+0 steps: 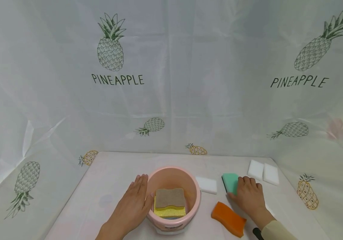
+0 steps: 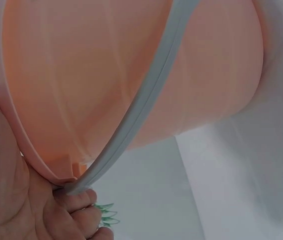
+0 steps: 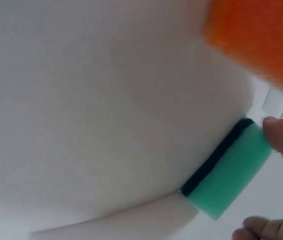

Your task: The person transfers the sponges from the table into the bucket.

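Lays the left hand (image 1: 132, 203) against the left rim of the pink bucket (image 1: 174, 174), with fingers straight and together and with the thumb apart, reaching over the edge; likely does so to steady it. Has the bucket upright at the middle of the table (image 1: 114, 170), probably to suit both hands. Holds inside it a tan-topped sponge (image 1: 169, 197) lying on a yellow sponge (image 1: 169, 212), seemingly stacked flat to save room. Has the grey handle (image 2: 131, 115) slanting down across the outer wall, presumably to free the mouth.

Sets the right hand (image 1: 249, 196) at the right side of the green sponge (image 1: 230, 181), right of the bucket, with fingers bent and with the thumb at its near end, apparently to take it by that end. Cannot tell whether clamped on it. Has an orange sponge (image 1: 228, 219) aslant nearer, untouched, and white pads (image 1: 255, 169) at far right, perhaps apart to allow easy picking.
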`<state>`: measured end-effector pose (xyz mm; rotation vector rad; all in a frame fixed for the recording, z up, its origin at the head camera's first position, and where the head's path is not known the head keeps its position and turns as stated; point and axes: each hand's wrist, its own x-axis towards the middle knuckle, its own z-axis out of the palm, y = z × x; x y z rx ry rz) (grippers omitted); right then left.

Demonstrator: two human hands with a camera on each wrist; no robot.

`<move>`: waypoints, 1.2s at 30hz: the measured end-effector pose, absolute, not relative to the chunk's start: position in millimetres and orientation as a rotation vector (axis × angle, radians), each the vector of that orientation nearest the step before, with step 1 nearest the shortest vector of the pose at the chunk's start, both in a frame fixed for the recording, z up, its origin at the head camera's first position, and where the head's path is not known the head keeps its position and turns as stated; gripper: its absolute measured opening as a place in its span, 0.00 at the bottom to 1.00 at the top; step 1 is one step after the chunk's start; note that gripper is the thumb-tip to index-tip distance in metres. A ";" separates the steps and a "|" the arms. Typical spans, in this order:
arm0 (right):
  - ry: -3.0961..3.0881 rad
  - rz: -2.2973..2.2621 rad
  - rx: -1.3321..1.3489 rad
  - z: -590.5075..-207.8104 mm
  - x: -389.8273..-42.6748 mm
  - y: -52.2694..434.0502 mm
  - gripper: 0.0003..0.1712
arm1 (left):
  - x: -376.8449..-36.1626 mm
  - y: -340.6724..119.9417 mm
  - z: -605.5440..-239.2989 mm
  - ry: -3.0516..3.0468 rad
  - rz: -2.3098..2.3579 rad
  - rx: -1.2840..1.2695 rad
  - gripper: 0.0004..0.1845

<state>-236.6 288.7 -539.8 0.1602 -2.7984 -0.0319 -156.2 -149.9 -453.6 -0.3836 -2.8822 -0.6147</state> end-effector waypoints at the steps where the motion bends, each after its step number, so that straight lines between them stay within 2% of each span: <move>1: -2.808 -0.035 0.128 -540.7 -236.8 289.8 0.49 | -156.2 -149.9 -453.7 -2.881 -0.614 -0.382 0.37; 13: -2.919 -0.062 -0.069 -547.5 -237.5 292.1 0.50 | -155.8 -150.7 -454.5 -2.882 -0.648 -0.391 0.37; 17: -2.913 -0.041 -0.071 -549.0 -238.4 291.9 0.48 | -155.8 -150.9 -454.2 -2.887 -0.661 -0.400 0.37; 28: -2.698 0.082 0.089 -545.1 -245.3 291.2 0.33 | -156.2 -150.9 -453.7 -2.890 -0.646 -0.398 0.38; 36: -2.560 0.080 0.248 -528.0 -249.4 286.5 0.37 | -155.7 -150.5 -452.8 -2.882 -0.594 -0.409 0.36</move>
